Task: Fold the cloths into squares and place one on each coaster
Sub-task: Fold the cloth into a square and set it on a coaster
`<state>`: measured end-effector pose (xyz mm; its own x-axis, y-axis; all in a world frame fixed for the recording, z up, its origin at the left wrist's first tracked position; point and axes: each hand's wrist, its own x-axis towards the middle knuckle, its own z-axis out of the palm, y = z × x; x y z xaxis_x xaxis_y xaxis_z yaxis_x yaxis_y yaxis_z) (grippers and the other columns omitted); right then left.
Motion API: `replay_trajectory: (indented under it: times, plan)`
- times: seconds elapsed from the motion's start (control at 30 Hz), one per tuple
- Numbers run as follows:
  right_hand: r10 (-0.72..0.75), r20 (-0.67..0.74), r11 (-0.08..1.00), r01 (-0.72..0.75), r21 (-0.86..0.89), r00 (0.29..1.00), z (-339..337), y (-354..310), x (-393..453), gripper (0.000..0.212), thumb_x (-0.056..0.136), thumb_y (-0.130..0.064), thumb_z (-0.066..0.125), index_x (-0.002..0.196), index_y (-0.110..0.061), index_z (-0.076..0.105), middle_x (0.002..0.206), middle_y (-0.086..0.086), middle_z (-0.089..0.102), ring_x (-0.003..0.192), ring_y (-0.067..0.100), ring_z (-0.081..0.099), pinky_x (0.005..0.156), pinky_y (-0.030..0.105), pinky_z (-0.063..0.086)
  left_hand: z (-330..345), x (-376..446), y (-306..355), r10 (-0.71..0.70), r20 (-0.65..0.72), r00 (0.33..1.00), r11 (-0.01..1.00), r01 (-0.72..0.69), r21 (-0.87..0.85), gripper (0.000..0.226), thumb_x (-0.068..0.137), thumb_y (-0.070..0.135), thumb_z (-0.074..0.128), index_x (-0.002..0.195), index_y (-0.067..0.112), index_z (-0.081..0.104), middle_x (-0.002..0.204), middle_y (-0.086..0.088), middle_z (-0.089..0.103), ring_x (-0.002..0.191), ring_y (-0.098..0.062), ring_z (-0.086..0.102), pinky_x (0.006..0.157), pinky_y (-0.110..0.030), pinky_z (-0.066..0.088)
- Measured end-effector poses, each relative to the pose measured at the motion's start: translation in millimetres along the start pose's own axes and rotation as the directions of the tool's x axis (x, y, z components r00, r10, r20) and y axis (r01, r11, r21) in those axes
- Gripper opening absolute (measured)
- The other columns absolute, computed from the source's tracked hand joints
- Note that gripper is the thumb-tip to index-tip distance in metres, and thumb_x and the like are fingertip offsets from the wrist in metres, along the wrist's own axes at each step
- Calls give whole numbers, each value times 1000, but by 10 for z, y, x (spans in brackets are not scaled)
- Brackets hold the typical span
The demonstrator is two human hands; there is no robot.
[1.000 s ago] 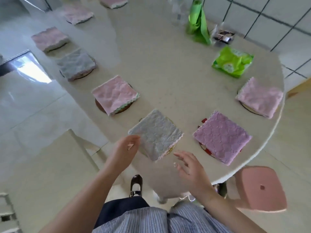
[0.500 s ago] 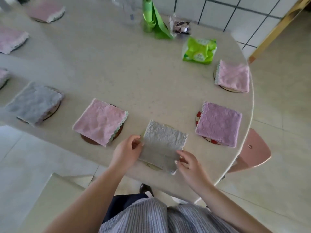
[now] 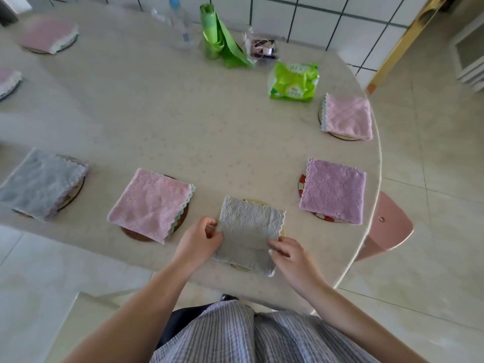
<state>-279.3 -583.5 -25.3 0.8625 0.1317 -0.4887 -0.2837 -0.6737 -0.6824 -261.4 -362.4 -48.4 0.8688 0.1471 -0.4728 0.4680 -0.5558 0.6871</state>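
Note:
A folded grey cloth (image 3: 247, 229) lies on a yellowish coaster (image 3: 282, 230) at the near edge of the table. My left hand (image 3: 200, 238) pinches the cloth's left edge. My right hand (image 3: 288, 254) grips its lower right part. A folded pink cloth (image 3: 150, 203) covers a brown coaster (image 3: 136, 235) to the left. A purple cloth (image 3: 334, 191) sits on a red-and-white coaster (image 3: 302, 183) to the right. Further cloths on coasters: blue-grey (image 3: 39, 184) at far left, pink (image 3: 349, 117) at far right, pink (image 3: 47, 34) at the back left.
The beige table (image 3: 183, 113) curves round on the right. At its back stand a clear bottle (image 3: 179, 27), a green bag roll (image 3: 217, 38), a dark wrapper (image 3: 262, 47) and a green packet (image 3: 294, 81). A pink stool (image 3: 387, 226) stands by the right edge.
My hands have closed in on the grey cloth and taken hold of it; a second ago both were open beside it. My view has swung right and nearer the table.

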Motion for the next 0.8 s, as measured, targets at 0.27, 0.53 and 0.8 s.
replay_trajectory:
  times: [0.27,0.53,0.8]
  plan:
    - [-203,-82,936,169,-308,976,32,29,-71,46,92,-32,49,136,-23,45,149,-4,24,136,11,25,108,24,26,61,-123,44,440,-61,896,824,-376,423,43,87,26,55,129,17,49,135,-2,45,126,-23,42,99,-42,38]
    - [-304,143,703,323,-634,942,113,147,8,66,77,-51,31,140,-31,30,157,5,15,144,20,6,111,50,13,279,-96,-56,362,231,903,591,-414,693,83,82,66,-2,148,18,0,155,7,-15,142,-10,-13,113,-47,-3]
    - [-394,183,678,419,-604,901,-44,255,103,61,66,-44,55,125,-30,50,144,4,43,134,20,32,102,47,36,227,-143,31,359,212,909,648,-406,645,92,79,75,-5,149,17,10,156,4,-11,139,-9,-18,116,-42,-2]
